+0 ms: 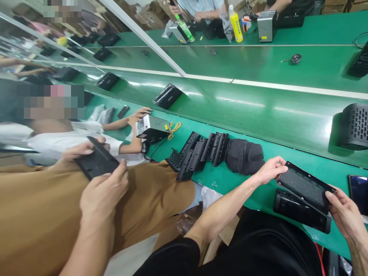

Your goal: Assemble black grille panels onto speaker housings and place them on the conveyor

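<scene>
My left hand (269,170) pinches the left corner of a flat black panel (304,186), fingers closed on its edge. At the panel's right end, my right hand (346,216) grips it too. The panel is tilted over a black box-shaped housing (299,212) that lies on the green bench (258,197) near its front edge. Whether the panel touches the housing along its lower edge I cannot tell.
A row of black grille panels (198,153) and a black cloth bundle (244,155) lie left of my hands. A co-worker's hand (103,189) at lower left holds another black panel (96,161). A phone (358,191) lies at far right. Black units ride the conveyor (258,111); bottles stand beyond.
</scene>
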